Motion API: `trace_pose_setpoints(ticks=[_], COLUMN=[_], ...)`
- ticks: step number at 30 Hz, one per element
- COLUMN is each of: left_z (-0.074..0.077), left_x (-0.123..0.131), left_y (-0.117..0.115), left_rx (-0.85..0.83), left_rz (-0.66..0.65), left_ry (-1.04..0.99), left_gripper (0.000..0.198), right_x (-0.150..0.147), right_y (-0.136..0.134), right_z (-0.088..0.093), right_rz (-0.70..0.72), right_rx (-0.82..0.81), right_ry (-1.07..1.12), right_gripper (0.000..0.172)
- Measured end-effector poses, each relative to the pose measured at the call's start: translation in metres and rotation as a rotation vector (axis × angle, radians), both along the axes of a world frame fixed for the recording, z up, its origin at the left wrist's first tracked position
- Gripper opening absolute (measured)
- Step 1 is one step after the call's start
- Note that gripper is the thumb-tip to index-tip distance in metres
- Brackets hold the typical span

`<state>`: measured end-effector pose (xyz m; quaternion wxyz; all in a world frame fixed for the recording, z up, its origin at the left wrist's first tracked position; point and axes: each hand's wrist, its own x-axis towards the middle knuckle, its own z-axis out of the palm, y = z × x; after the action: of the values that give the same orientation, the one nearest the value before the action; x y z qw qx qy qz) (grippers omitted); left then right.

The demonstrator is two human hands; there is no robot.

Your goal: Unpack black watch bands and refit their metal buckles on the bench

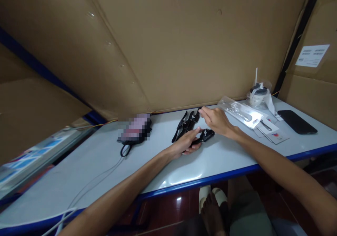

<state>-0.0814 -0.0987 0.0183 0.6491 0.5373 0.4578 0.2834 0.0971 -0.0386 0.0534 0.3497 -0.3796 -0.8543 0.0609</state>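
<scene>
Small black plastic part (207, 135): glossy and smooth, highlights noted. Long black plastic strips (184, 123): same gloss observed. Pale grey laminate counter (105, 165): smooth, semi-gloss, light seen reflected. Brown cardboard panels (171, 46): matt, creased, dented. Clear plastic pouch (240, 111): shiny, crinkled. Black slab phone (297, 121): glassy finish recorded.

Blue-edged white table (79, 172), cardboard wall (184, 35), dark floor (168, 208)
</scene>
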Motion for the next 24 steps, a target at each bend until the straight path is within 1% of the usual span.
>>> trace_pose_setpoints(ticks=[1, 4, 6, 7, 8, 10, 13, 15, 17, 19, 24], left_z=[-0.001, -0.005, -0.007, -0.007, -0.007, -0.007, -0.008, -0.010, -0.013, -0.016, -0.020], left_x=[0.000, 0.000, 0.000, 0.000, 0.000, 0.002, 0.003, 0.003, 0.003, 0.003, 0.005], left_y=[0.001, 0.004, 0.005, 0.004, 0.003, 0.001, 0.000, 0.000, 0.000, 0.001, 0.002], left_rx=[0.011, 0.027, 0.031, 0.043, 0.059, 0.092, 0.119, 0.146, 0.177, 0.204, 0.260], left_rz=[0.035, 0.142, 0.198, 0.224, 0.244, 0.263, 0.249, 0.237, 0.223, 0.209, 0.218], left_ry=[-0.017, -0.092, -0.157, -0.191, -0.218, -0.243, -0.227, -0.209, -0.192, -0.177, -0.139], left_gripper=[0.045, 0.050, 0.046, 0.041, 0.036, 0.030, 0.033, 0.037, 0.039, 0.039, 0.042], right_x=[0.002, 0.007, 0.011, 0.013, 0.014, 0.013, 0.007, 0.001, -0.004, -0.006, -0.008], right_y=[0.001, 0.007, 0.012, 0.014, 0.016, 0.019, 0.020, 0.020, 0.019, 0.018, 0.016], right_z=[0.001, 0.005, 0.007, 0.008, 0.008, 0.006, -0.003, -0.010, -0.016, -0.019, -0.022], right_rz=[-0.024, -0.112, -0.163, -0.174, -0.163, -0.095, 0.054, 0.122, 0.154, 0.147, 0.122], right_rx=[0.000, -0.005, -0.049, -0.096, -0.167, -0.384, -0.749, -0.872, -0.901, -0.904, -0.851], right_ry=[0.008, 0.025, 0.017, 0.011, 0.009, 0.029, 0.129, 0.226, 0.316, 0.368, 0.369], right_gripper=[0.037, 0.038, 0.039, 0.040, 0.041, 0.044, 0.043, 0.040, 0.036, 0.034, 0.037])
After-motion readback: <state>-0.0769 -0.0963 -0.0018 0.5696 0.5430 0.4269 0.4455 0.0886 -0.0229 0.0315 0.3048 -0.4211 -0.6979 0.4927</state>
